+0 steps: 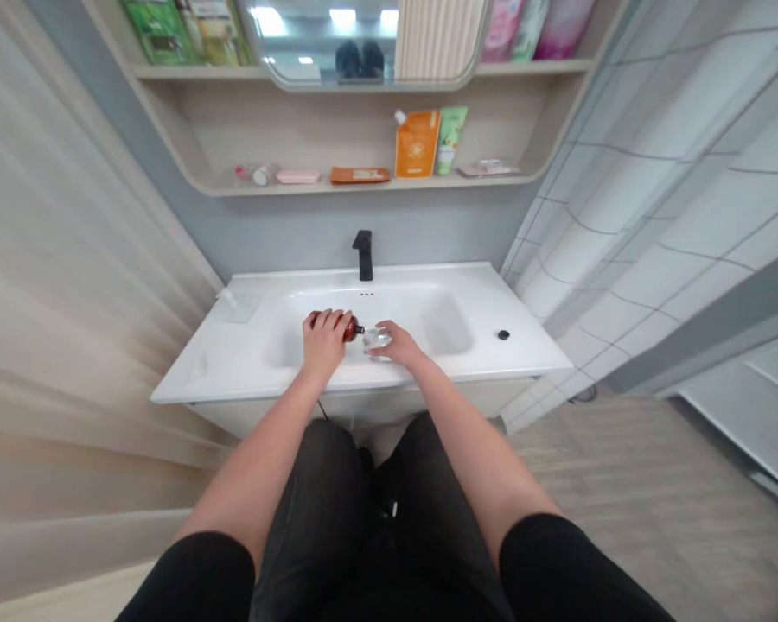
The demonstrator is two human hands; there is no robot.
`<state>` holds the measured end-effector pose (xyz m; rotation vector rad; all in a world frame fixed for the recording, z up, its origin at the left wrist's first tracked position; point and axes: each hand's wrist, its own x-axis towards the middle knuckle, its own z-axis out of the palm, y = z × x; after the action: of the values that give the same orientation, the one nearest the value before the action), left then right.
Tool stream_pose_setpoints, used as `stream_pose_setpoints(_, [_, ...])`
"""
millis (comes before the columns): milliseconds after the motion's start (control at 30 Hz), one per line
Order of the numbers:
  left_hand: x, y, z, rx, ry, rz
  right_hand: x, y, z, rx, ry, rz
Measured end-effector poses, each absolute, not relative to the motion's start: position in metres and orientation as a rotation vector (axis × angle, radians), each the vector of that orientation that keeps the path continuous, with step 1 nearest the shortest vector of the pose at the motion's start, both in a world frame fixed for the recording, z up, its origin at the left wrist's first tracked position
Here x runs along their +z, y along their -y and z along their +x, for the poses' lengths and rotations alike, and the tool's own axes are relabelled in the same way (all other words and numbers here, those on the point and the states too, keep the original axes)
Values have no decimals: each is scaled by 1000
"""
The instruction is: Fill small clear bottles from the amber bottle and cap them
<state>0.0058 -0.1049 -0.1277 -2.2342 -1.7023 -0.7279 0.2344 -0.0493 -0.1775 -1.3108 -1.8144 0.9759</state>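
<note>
Head view: the left hand (pixel 325 344) curls closed around an amber bottle (pixel 350 329), its neck almost touching a clear container (pixel 377 339) gripped by the right hand's fingers (pixel 389 332) — both over a white basin (pixel 363 298), below a black faucet (pixel 363 255).

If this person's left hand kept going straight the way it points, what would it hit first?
The left hand would probably meet the white basin's far wall, left of the black faucet, though depth is unclear.
</note>
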Motion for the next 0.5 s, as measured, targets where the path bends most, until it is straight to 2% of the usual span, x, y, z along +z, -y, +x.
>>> stream_pose_setpoints(500, [-126, 105, 5, -713, 1699, -2240, -174, 52, 234, 972, 1801, -1294])
